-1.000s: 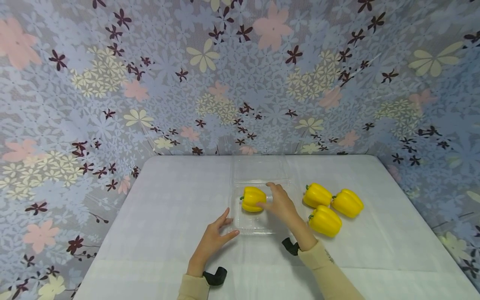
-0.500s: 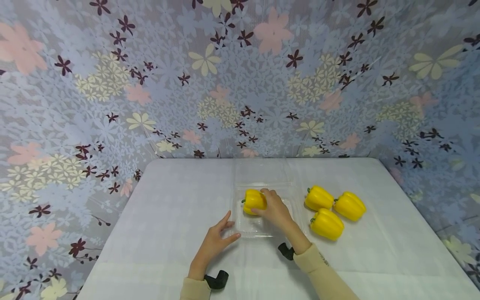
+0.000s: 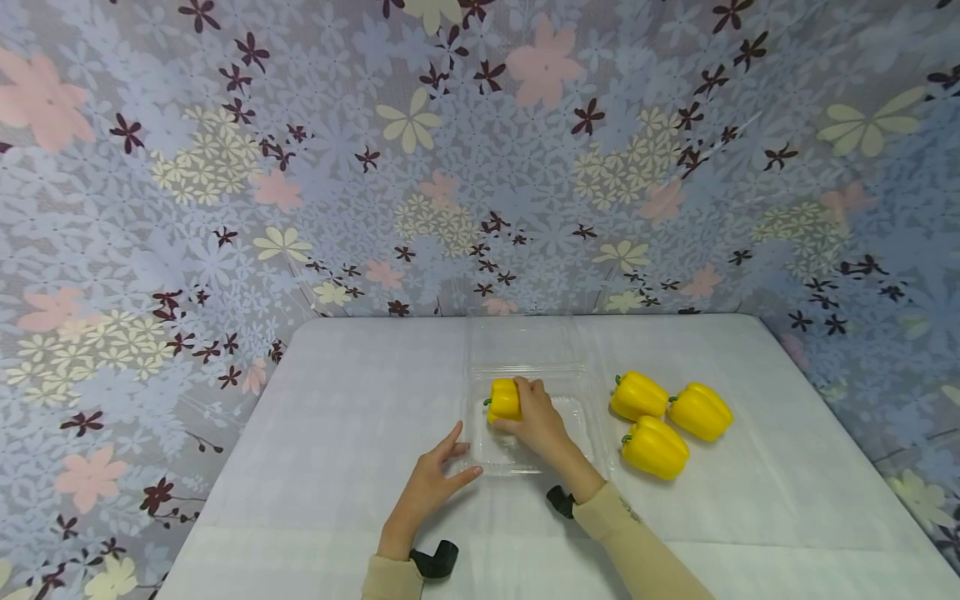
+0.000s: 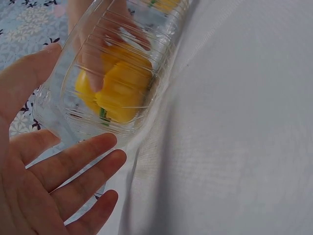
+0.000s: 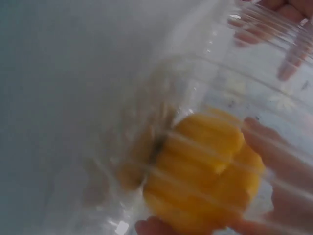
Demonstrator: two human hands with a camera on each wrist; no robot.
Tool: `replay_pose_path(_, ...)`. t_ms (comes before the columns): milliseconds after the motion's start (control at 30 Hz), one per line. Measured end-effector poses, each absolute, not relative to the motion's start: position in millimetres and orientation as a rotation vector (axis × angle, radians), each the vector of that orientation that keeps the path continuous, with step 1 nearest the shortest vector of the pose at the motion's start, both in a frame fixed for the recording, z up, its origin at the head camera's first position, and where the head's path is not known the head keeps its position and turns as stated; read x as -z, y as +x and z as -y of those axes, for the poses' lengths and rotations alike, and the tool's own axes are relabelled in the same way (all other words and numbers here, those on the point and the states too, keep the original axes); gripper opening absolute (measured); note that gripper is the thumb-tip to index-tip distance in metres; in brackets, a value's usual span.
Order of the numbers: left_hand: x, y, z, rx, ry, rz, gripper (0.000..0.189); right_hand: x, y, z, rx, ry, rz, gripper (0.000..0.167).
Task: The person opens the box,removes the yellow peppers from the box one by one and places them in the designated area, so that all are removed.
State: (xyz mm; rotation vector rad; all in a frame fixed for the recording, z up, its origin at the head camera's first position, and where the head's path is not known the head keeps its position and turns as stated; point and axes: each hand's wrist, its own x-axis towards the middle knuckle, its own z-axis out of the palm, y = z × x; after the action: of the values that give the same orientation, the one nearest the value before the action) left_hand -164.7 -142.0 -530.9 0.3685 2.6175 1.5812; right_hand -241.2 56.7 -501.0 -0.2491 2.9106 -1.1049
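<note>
A yellow bell pepper point(image 3: 504, 398) lies on its side in a clear plastic clamshell box point(image 3: 576, 421), its green stem toward the left. My right hand point(image 3: 542, 423) grips the pepper's right end, thumb on the near side and fingers over the far side. Through the ribbed clear wall, the right wrist view shows the same pepper point(image 5: 203, 166) between thumb and fingers. At the box's front left corner is my left hand point(image 3: 429, 482), holding nothing, its fingers spread. In the left wrist view, the left hand's fingers point(image 4: 80, 171) extend beside the box wall point(image 4: 51, 110).
Three more yellow bell peppers point(image 3: 654, 448) lie close together right of the box. The box's raised clear lid point(image 3: 525, 342) is at its back. A white cloth covers the table point(image 3: 360, 383), with a floral-patterned backdrop point(image 3: 330, 167) behind it.
My right hand has moved left and closed further round the pepper in the box. The left hand stays almost in place. The view has shifted slightly.
</note>
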Motion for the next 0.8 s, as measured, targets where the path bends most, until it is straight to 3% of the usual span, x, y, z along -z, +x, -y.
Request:
replay_pose_path(300,533.4,-163.9,142.7,-1.533,0.459,-2.706,0.079,508.9,-243.2,-47.9,1.138,-0.21,-2.902,0.08)
replay_pose_path(800,529.5,-163.4,142.0,-1.582,0.369,-2.61,0.079,507.5,-247.3,-49.8,1.238,-0.194,-2.868,0.079)
